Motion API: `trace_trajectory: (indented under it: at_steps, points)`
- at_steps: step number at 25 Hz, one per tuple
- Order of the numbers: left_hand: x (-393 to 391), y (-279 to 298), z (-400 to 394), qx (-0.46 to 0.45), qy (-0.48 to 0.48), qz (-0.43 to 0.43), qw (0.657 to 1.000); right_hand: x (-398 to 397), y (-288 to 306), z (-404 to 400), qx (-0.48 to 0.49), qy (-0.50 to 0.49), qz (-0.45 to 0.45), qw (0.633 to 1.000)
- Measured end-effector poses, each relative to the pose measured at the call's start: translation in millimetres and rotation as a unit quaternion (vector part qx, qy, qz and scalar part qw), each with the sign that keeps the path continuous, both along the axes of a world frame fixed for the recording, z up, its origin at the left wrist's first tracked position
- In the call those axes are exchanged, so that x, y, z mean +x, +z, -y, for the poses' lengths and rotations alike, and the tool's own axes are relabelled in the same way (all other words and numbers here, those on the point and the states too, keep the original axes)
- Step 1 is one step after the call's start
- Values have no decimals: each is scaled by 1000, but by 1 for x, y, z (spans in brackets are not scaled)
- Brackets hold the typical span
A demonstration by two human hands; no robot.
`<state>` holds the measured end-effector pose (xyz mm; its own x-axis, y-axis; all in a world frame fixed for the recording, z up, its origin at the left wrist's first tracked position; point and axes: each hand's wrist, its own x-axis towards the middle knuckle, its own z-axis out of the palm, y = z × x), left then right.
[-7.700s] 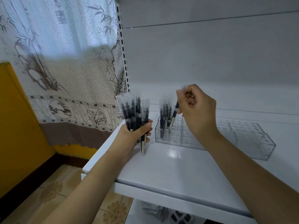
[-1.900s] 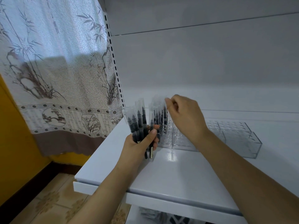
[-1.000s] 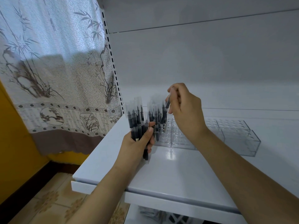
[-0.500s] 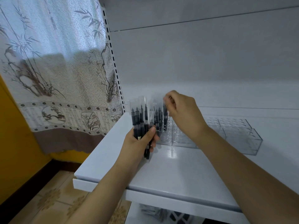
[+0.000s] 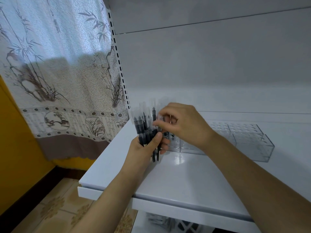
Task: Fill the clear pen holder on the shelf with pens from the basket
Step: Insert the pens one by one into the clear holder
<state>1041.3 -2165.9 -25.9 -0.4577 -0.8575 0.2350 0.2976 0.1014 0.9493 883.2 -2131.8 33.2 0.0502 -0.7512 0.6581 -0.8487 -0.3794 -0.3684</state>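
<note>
the clear, rectangular plastic pen holder [image 5: 249, 142] with its grid of small slots sits toward the back of the glossy white shelf [image 5: 176, 179]. its right part looks empty, while its left end is mostly hidden behind our right hand [image 5: 183, 125], where we make out only a few dark pen ends. just in front of that end, our left hand [image 5: 148, 148] has its grip wrapped around an upright bundle of black pens with clear caps [image 5: 144, 126]. our right hand's grip is pinched on the cap end of one pen at the bundle's right side, fingers curled.

we judge the step to be drawing a single pen free for the next slot. to do it well, we lift straight up along the pen's length, loosen the left grip only slightly so its neighbours stay put, and hold by the barrel as the cap could slip off.

beside us hangs a white curtain printed with bamboo [image 5: 58, 73], and a white basket [image 5: 181, 226] peeks out under the shelf.
</note>
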Motion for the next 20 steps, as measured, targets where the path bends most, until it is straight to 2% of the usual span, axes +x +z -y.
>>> trace_trajectory:
  at_steps: [1, 3, 5, 7, 10, 15, 20]
  points:
    - [0, 0, 0, -1, 1, -3, 1000, 3, -1, 1, 4, 20, 20, 1000]
    - [0, -1, 1, 3, 7, -9, 1000, 5, 0, -1, -9, 44, 125, 991]
    - [-1, -1, 2, 7, 13, -12, 1000, 0, 6, -5, -38, 46, 261, 964]
    - [1, -2, 3, 1, 14, -6, 1000, -8, 10, -6, -108, 17, 321, 941]
    - [3, -3, 6, -2, 22, 17, 1000, -15, 7, -3, -175, -61, 257, 948]
    - [1, -4, 7, -9, 27, 28, 999, -13, 0, 3, -145, -86, 165, 972]
    - [0, -3, 4, -27, 32, 39, 998, -13, 2, 5, -136, -82, 150, 976]
